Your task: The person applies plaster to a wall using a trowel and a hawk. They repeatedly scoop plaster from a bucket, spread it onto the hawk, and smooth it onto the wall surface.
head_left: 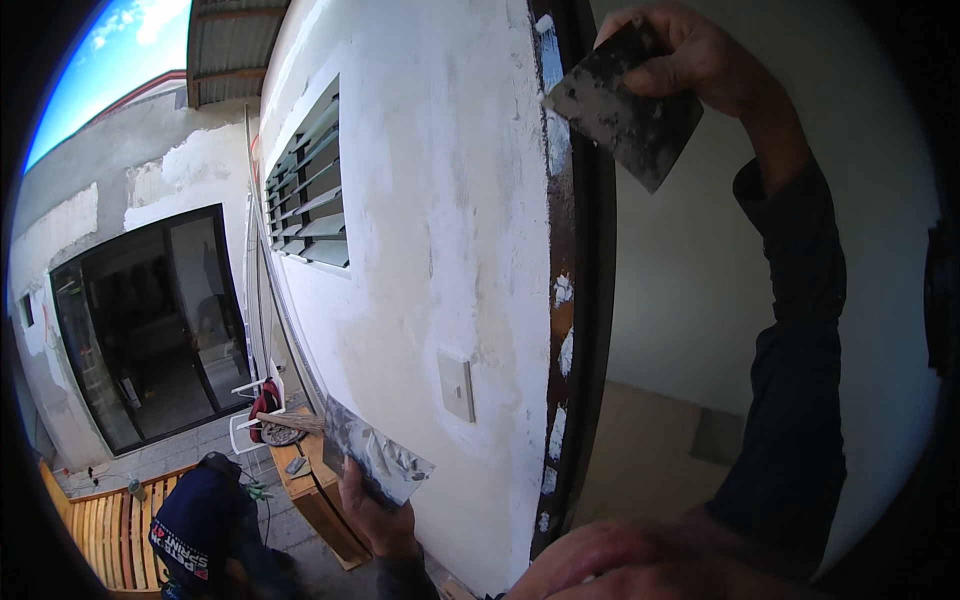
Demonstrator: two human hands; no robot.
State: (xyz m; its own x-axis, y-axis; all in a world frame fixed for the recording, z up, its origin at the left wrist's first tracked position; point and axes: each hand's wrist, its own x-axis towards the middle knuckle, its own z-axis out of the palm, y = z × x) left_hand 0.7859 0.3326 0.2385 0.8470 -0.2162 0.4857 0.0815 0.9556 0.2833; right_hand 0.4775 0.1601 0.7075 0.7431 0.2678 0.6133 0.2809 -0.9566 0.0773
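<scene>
My right hand [700, 62] is raised at the upper right, thumb and fingers closed on a flat, smeared metal putty blade [632, 125]. One corner of that blade is at the edge of the dark door frame [566, 210], near a long white putty smear [556, 140]. Low in the middle, my left hand [378, 520] grips a second flat metal blade [372, 448] from below, with white putty spread on its face. Further white dabs [563, 290] dot the frame down its length. Partly skim-coated, the white wall [450, 200] stands just left of the frame.
A light switch [456, 388] and a louvred window [312, 190] are set in the wall. Below left stand a wooden cabinet [318, 500] and a slatted wooden bench [105, 535]. Another person [205, 525] in dark clothes bends beside the bench. A glass sliding door [150, 325] lies beyond.
</scene>
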